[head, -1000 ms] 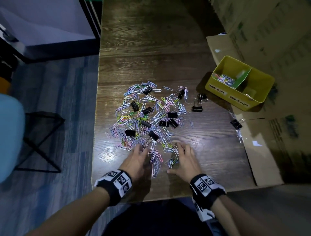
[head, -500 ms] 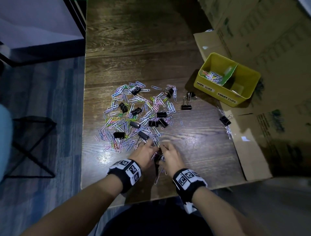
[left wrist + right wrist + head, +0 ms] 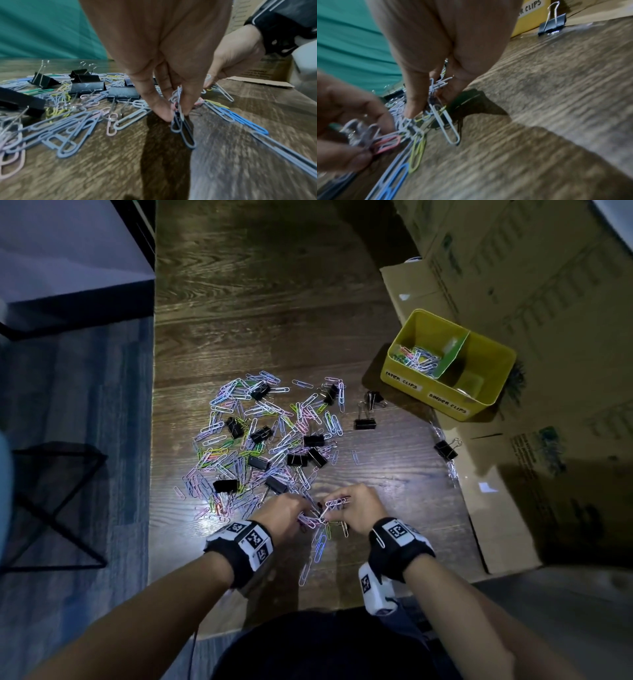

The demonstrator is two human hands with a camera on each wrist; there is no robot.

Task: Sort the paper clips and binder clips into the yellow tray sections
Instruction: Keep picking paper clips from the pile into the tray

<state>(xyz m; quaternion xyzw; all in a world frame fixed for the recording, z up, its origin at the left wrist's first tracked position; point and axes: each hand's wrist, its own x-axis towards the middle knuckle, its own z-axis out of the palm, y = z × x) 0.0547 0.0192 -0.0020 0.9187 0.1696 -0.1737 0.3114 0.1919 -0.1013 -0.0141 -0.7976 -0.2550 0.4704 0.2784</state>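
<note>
At the left of the head view a dark folding stand (image 3: 51, 505) sits on the blue-grey floor beside the table (image 3: 267, 313). On the wood, left of centre, lies the spread heap of coloured paper clips (image 3: 233, 453), with black binder clips (image 3: 258, 462) scattered through it. At the lower middle of the frame the left hand (image 3: 289, 517) has its fingers curled down and pinches a small bunch of paper clips at the near edge of the heap; in the left wrist view the thumb and fingertips (image 3: 164, 112) close on several blue-grey clips that hang below them toward the wood. Just to its right, nearly touching it, the right hand (image 3: 359, 510) also curls over and pinches a cluster of pale clips; the right wrist view shows a white clip (image 3: 447, 121) dangling from that grip. A few loose clips, one bright blue (image 3: 320, 546), trail toward the near table edge between the two wrists. Further right, two binder clips (image 3: 365, 419) stand apart from the heap, and another (image 3: 446, 449) sits at the edge of a flattened cardboard sheet (image 3: 496, 518). At the upper right of the frame the yellow tray (image 3: 442, 402) rests on the cardboard, well apart from the hands; its left section, labelled for paper clips, holds a small pile of them (image 3: 419, 361), and a green divider (image 3: 452, 357) separates it from the right section labelled for binder clips.
</note>
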